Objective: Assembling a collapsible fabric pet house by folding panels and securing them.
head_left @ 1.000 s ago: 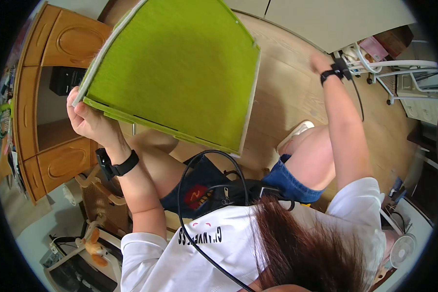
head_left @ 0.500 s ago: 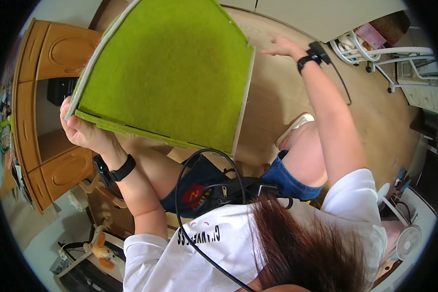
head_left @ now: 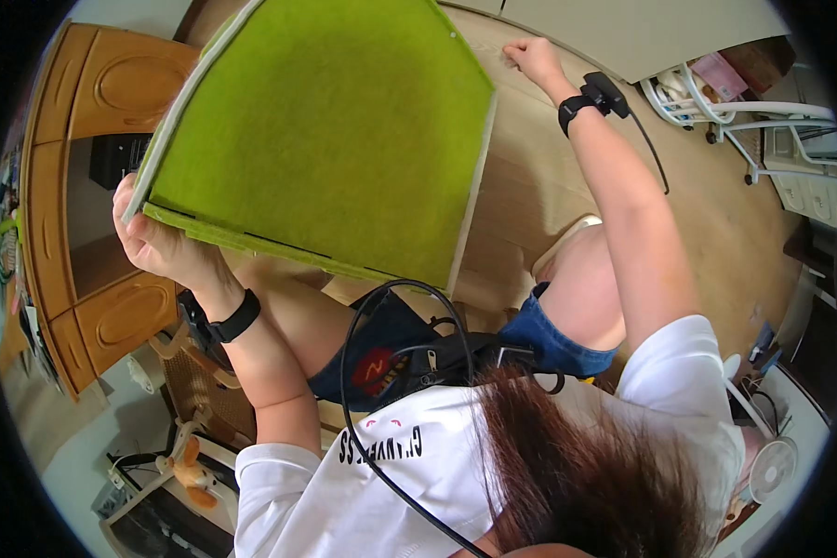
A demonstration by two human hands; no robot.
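A large green fabric-covered box-like thing (head_left: 316,139) with white edging stands tilted in front of me and fills the upper middle. Its near side shows a seam with dark slits. At its near left corner my left hand (head_left: 167,246) is closed on the white-trimmed edge, thumb on the near side. Beyond the box's right edge, apart from it, my right hand (head_left: 538,65) hovers over the floor with fingers drawn together in a pinch. Something small and pale may be at the fingertips, too small to name. Each wrist wears a black strap with a small device.
To the left stands a wooden cabinet (head_left: 121,98) with an open compartment. A white wheeled rack (head_left: 763,107) holding assorted items is at the far right. Pale cabinet fronts (head_left: 614,33) line the far side. A black cable (head_left: 344,372) loops across my lap; a small fan (head_left: 772,470) stands lower right.
My right hand has moved slightly farther away, and its spread fingers have come together. The green box has shifted slightly rightward, with my left hand still on its corner.
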